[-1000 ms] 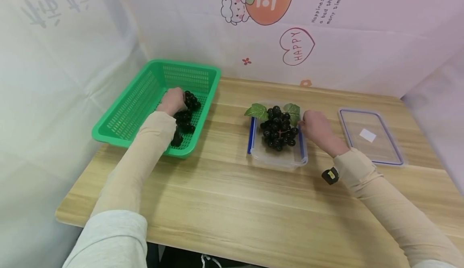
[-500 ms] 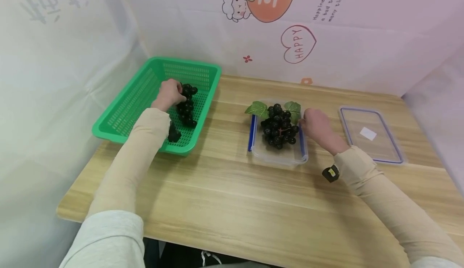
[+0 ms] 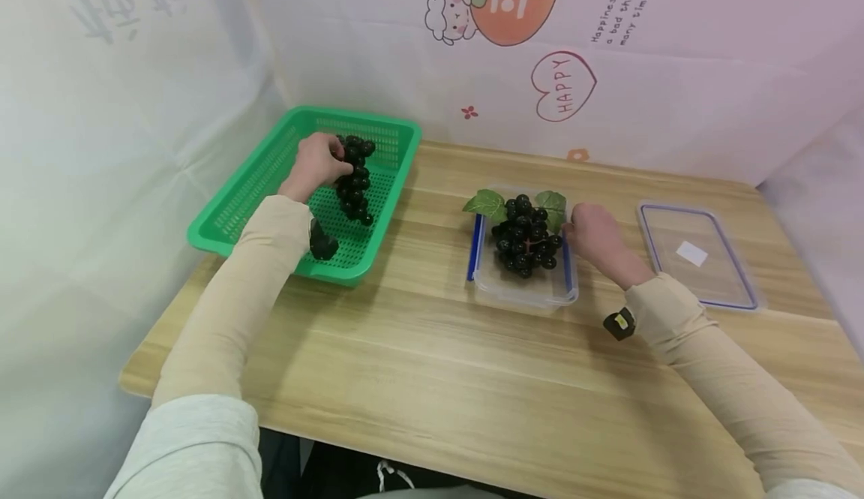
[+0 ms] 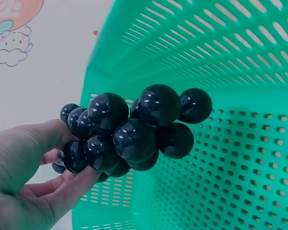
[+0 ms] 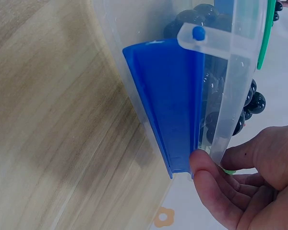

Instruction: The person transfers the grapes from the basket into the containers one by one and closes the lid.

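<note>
My left hand (image 3: 317,163) grips a bunch of dark grapes (image 3: 355,178) by its top and holds it hanging over the green plastic basket (image 3: 238,206); in the left wrist view the grapes (image 4: 129,132) sit between my thumb and fingers (image 4: 69,191). My right hand (image 3: 594,235) rests against the right side of a clear food box (image 3: 523,293) with blue clips, a fingertip (image 5: 201,163) touching its rim beside a blue clip (image 5: 170,103). A second grape bunch (image 3: 526,242) with green leaves lies in that box.
The clear lid (image 3: 697,254) with a blue seal lies flat at the right on the wooden table (image 3: 432,364). White printed walls close in the back and both sides. A small black object (image 3: 322,244) sits at my left wrist over the basket.
My left hand has lifted the grape bunch up from the basket floor and moved it toward the far end. The right hand has stayed at the box.
</note>
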Demonstrator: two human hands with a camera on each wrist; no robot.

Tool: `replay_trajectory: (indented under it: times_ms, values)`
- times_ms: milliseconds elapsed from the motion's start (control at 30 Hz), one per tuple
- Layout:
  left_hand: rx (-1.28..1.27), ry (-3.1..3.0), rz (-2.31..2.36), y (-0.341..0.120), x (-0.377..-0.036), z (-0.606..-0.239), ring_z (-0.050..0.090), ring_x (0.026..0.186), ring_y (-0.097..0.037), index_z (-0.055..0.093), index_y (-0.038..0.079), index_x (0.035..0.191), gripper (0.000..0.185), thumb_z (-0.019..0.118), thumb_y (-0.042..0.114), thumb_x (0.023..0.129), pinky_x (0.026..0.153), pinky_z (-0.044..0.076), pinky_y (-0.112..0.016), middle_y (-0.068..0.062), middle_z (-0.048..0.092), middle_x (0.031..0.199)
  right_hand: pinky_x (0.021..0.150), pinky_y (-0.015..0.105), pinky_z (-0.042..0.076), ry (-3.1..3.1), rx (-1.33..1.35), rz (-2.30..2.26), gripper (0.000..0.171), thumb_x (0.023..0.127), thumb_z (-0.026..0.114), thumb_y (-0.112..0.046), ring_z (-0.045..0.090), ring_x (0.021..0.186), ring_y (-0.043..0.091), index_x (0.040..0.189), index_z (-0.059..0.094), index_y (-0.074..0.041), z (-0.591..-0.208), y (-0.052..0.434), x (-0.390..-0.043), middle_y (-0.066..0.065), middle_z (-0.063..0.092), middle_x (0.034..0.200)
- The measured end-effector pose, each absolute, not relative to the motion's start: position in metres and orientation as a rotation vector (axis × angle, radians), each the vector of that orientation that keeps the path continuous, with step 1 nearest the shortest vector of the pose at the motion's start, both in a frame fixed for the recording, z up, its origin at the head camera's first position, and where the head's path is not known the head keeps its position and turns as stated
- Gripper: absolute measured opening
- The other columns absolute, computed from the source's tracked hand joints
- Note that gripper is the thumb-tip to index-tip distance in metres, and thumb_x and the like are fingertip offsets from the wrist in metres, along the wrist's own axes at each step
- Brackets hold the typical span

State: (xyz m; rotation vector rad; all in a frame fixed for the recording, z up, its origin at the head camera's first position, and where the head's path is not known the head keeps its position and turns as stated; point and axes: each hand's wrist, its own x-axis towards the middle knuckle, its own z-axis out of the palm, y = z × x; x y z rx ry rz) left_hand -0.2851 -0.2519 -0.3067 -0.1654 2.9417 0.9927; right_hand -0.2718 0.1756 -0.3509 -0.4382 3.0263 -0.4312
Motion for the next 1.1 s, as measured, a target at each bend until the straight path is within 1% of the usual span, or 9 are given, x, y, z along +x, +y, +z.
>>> replay_trajectory:
  times_ms: [267, 333, 400, 533, 633, 700, 767, 933, 1100]
  values:
    - [-0.170, 2.960, 1.052, -0.244, -0.284, -0.291, 0.062, 0.076, -0.019, 0.052, 0.002, 0.115, 0.030, 0.057, 0.019, 0.091, 0.076, 0.056, -0.036, -0.019, 0.042, 0.135, 0.043, 0.027, 0.035, 3.038, -0.437, -0.432, 0.038, 0.091, 0.050, -0.007, 0.041, 0.044, 0.016, 0.054, 0.039, -0.009, -0.350, 0.177, -0.273, 0.001, 0.040, 0.047]
    - [-0.165, 2.969, 1.065, -0.241, -0.283, -0.288, 0.062, 0.072, -0.016, 0.052, 0.003, 0.115, 0.030, 0.057, 0.019, 0.091, 0.075, 0.056, -0.035, -0.019, 0.043, 0.135, 0.043, 0.028, 0.035, 3.049, -0.448, -0.430, 0.039, 0.090, 0.051, -0.007, 0.041, 0.044, 0.016, 0.054, 0.039, -0.010, -0.350, 0.177, -0.273, 0.001, 0.040, 0.047]
    - [-0.161, 2.982, 1.089, -0.238, -0.281, -0.285, 0.062, 0.067, -0.014, 0.053, 0.003, 0.115, 0.030, 0.058, 0.019, 0.090, 0.073, 0.056, -0.034, -0.018, 0.048, 0.127, 0.043, 0.028, 0.035, 3.056, -0.459, -0.430, 0.039, 0.090, 0.051, -0.006, 0.041, 0.044, 0.016, 0.053, 0.038, -0.010, -0.351, 0.178, -0.273, 0.001, 0.040, 0.047]
    - [-0.161, 3.002, 1.128, -0.232, -0.279, -0.280, 0.062, 0.062, -0.011, 0.054, 0.004, 0.113, 0.028, 0.058, 0.019, 0.089, 0.072, 0.056, -0.032, -0.012, 0.055, 0.103, 0.043, 0.027, 0.034, 3.070, -0.481, -0.431, 0.039, 0.089, 0.051, -0.005, 0.040, 0.043, 0.015, 0.053, 0.037, -0.010, -0.352, 0.178, -0.273, 0.001, 0.039, 0.046]
    - [-0.158, 3.026, 1.141, -0.229, -0.278, -0.276, 0.066, 0.068, -0.019, 0.054, 0.005, 0.112, 0.026, 0.058, 0.019, 0.089, 0.075, 0.055, -0.033, -0.008, 0.055, 0.092, 0.043, 0.027, 0.034, 3.078, -0.480, -0.432, 0.039, 0.088, 0.051, -0.005, 0.039, 0.043, 0.015, 0.052, 0.036, -0.011, -0.352, 0.177, -0.272, 0.000, 0.038, 0.046]
    - [-0.159, 3.053, 1.149, -0.229, -0.276, -0.273, 0.066, 0.072, -0.023, 0.055, 0.005, 0.111, 0.026, 0.058, 0.019, 0.089, 0.077, 0.054, -0.035, -0.007, 0.055, 0.092, 0.043, 0.027, 0.034, 3.077, -0.480, -0.433, 0.039, 0.088, 0.051, -0.005, 0.039, 0.043, 0.015, 0.052, 0.036, -0.011, -0.352, 0.177, -0.272, 0.000, 0.038, 0.046]
    - [-0.168, 3.077, 1.154, -0.228, -0.275, -0.271, 0.062, 0.077, -0.024, 0.055, 0.005, 0.111, 0.026, 0.057, 0.019, 0.089, 0.078, 0.051, -0.035, -0.008, 0.055, 0.094, 0.043, 0.027, 0.034, 3.074, -0.481, -0.433, 0.039, 0.088, 0.051, -0.005, 0.039, 0.043, 0.015, 0.052, 0.036, -0.011, -0.353, 0.177, -0.272, 0.000, 0.037, 0.046]
    - [-0.182, 3.128, 1.129, -0.225, -0.274, -0.266, 0.051, 0.084, -0.020, 0.055, 0.006, 0.111, 0.026, 0.057, 0.020, 0.088, 0.074, 0.043, -0.033, -0.009, 0.055, 0.100, 0.043, 0.027, 0.034, 3.063, -0.484, -0.442, 0.039, 0.089, 0.050, -0.004, 0.039, 0.043, 0.015, 0.053, 0.037, -0.011, -0.353, 0.177, -0.272, 0.000, 0.037, 0.046]
    - [-0.146, 3.147, 1.120, -0.218, -0.272, -0.260, 0.053, 0.087, -0.022, 0.055, 0.004, 0.111, 0.027, 0.056, 0.017, 0.087, 0.071, 0.042, -0.031, -0.012, 0.057, 0.106, 0.043, 0.027, 0.034, 3.064, -0.479, -0.447, 0.038, 0.089, 0.051, -0.004, 0.039, 0.044, 0.016, 0.053, 0.038, -0.010, -0.351, 0.178, -0.271, 0.001, 0.039, 0.046]
